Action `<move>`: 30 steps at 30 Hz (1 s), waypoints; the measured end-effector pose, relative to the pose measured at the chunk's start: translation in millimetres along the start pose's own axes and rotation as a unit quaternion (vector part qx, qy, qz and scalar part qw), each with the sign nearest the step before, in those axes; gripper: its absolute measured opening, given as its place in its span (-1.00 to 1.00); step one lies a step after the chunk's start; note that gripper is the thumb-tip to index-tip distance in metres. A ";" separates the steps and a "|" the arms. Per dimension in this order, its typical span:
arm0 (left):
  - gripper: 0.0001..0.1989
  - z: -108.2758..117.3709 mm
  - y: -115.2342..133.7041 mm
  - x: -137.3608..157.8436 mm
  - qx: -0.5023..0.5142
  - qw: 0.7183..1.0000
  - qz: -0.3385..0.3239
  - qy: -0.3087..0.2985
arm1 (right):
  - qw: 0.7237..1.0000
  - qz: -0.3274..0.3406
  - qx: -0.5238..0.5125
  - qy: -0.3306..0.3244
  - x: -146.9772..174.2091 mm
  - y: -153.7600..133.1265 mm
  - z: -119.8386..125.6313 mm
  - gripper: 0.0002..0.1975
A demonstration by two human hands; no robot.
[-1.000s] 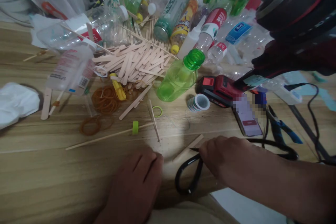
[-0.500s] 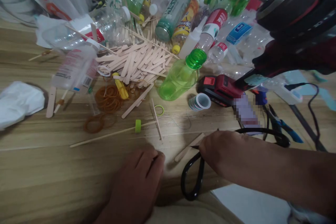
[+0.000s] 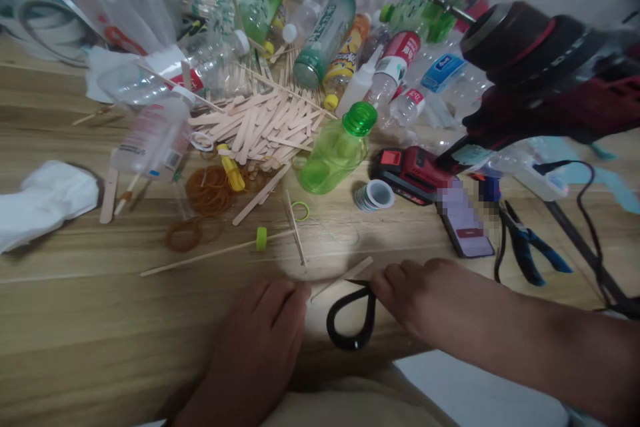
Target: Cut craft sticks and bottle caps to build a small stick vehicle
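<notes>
My left hand (image 3: 260,333) is on the wooden table near its front edge, fingers curled and pressed together. Its fingertips meet the near end of a wooden craft stick (image 3: 359,268), which looks pinched there and is seen nearly edge-on. My right hand (image 3: 415,293) is closed around a pair of scissors (image 3: 330,327); a black loop handle and a dark pointed tip show to its left, close to the stick. The rest of the scissors is hidden by the hand. Beyond the hands, another craft stick (image 3: 295,230) crosses the end of a skewer (image 3: 200,255) with a green cap (image 3: 261,239) on it.
A heap of craft sticks (image 3: 270,120) lies behind, with several plastic bottles around it. A green cut bottle (image 3: 330,157), a wire spool (image 3: 375,195) and rubber bands (image 3: 207,190) are nearer. At right are a power drill (image 3: 520,80), a phone (image 3: 467,227) and pliers (image 3: 530,247).
The craft stick has turned from its flat side to nearly edge-on, its near end now at my left fingertips. My right hand and the scissors have shifted slightly; the far loop handle is now hidden.
</notes>
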State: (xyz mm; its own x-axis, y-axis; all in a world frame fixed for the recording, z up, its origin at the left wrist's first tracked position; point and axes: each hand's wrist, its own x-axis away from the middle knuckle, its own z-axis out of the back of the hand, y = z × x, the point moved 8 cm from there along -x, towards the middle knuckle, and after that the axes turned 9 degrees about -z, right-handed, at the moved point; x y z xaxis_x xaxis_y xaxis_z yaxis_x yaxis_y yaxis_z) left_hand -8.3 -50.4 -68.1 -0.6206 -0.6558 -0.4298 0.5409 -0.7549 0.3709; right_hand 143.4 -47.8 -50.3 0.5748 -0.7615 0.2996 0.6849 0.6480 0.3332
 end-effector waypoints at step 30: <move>-0.57 -58.6 38.9 14.6 0.767 0.450 0.445 -0.107 | 0.964 -0.054 -0.126 0.228 45.7 -0.3 29.5 -0.49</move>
State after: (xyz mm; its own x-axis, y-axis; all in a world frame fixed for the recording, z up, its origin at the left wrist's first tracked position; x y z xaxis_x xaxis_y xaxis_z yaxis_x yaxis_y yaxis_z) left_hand 36.9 -89.2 -108.1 -0.6754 -0.5607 0.4789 -0.2968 0.8012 0.5195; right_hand 156.2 -82.4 -10.3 0.5923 -0.7880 -0.1681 0.8054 0.5851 0.0952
